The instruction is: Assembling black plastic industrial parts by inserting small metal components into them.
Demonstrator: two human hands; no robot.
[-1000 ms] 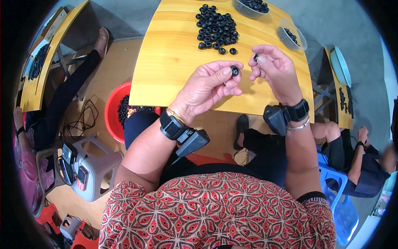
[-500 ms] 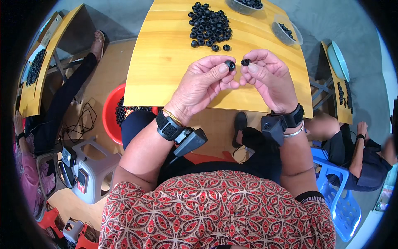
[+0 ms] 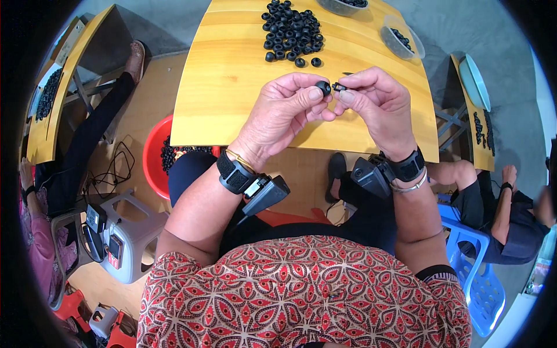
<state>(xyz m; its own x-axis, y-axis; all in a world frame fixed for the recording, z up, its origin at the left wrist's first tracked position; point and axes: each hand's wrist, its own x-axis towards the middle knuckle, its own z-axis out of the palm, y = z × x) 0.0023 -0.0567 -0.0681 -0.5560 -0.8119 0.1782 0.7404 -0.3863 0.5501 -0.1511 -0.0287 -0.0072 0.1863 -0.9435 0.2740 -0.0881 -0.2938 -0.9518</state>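
Between the thumb and fingers of my left hand (image 3: 285, 106) is a round black cap-like piece (image 3: 322, 87), its hollow turned toward the right. My right hand (image 3: 380, 107) pinches a small black plug-like part (image 3: 338, 87) with a lighter glint on it. The two parts are nearly end to end, just above the table's near side; whether they touch is hard to tell. Beyond my hands lies a heap of similar round black pieces (image 3: 292, 33), with a few loose ones at its near edge.
The yellow wooden table (image 3: 217, 75) carries a clear tub (image 3: 416, 51) and a clear bowl (image 3: 332, 8), both with black pieces inside. A red basin (image 3: 152, 153) stands below on the left. Other people sit at side tables; a blue chair (image 3: 484, 290) is at the right.
My right hand has turned the small part so it points at the round piece, and the gap between them has narrowed. The round piece has tilted more toward the right.
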